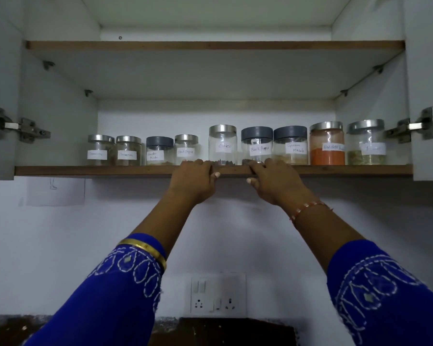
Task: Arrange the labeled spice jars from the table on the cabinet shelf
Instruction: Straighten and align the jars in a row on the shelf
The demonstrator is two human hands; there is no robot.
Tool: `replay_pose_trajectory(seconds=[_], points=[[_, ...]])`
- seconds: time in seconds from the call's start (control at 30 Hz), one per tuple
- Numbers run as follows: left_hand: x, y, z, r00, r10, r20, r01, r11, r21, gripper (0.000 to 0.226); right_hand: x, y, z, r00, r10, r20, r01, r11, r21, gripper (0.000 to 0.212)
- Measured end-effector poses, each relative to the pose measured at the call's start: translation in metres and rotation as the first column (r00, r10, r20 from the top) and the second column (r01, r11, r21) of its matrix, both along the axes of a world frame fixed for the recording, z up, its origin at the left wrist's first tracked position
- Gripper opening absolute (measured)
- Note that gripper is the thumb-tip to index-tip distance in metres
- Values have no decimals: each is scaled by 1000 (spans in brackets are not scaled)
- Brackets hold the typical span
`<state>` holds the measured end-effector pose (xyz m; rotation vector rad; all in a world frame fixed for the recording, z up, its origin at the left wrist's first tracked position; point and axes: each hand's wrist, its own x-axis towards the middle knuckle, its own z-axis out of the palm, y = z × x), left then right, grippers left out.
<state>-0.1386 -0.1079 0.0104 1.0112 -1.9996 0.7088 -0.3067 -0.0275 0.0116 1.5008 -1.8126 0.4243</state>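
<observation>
Several labeled spice jars stand in a row on the lower cabinet shelf (85, 170). Among them are a tall "Cloves" jar (222, 144), a grey-lidded "Black Pepper" jar (256, 145), a "Garam Masala" jar (290, 145) and a jar of red powder (327, 143). Smaller jars (128, 150) stand at the left. My left hand (194, 179) grips the shelf's front edge below the Cloves jar, fingers over the top, thumb under. My right hand (273, 181) grips the same edge below the Black Pepper jar. Neither hand holds a jar.
The upper shelf (210, 44) holds nothing visible. Both cabinet doors are swung open, hinges (23, 128) at the left and right (410, 127). A switch-and-socket plate (216, 294) sits on the wall below. A dark counter edge (225, 330) shows at the bottom.
</observation>
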Motion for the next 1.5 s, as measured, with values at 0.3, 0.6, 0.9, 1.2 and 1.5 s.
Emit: replay_pose_trajectory(seconds=[0.3,0.6,0.9,1.2,1.5], points=[[-1,-6,-14,988,-99,-117,93,994,-56,40,-5,-2,-4,999,22,-26,-24,995,-96,49],[-3,-3,3,999,-26,-20,23,991,-133,49,-8,-2,13,999,29,45,-26,997,-72,44],[-42,-10,10,999,-49,-13,50,990,129,55,-34,-23,43,945,131,298,-136,991,-4,41],[-49,-16,54,991,-131,16,91,770,632,65,-36,-49,58,935,86,344,-172,959,227,47],[-66,-32,74,996,-84,-16,62,592,803,25,-40,-58,73,813,111,571,-354,874,333,38]])
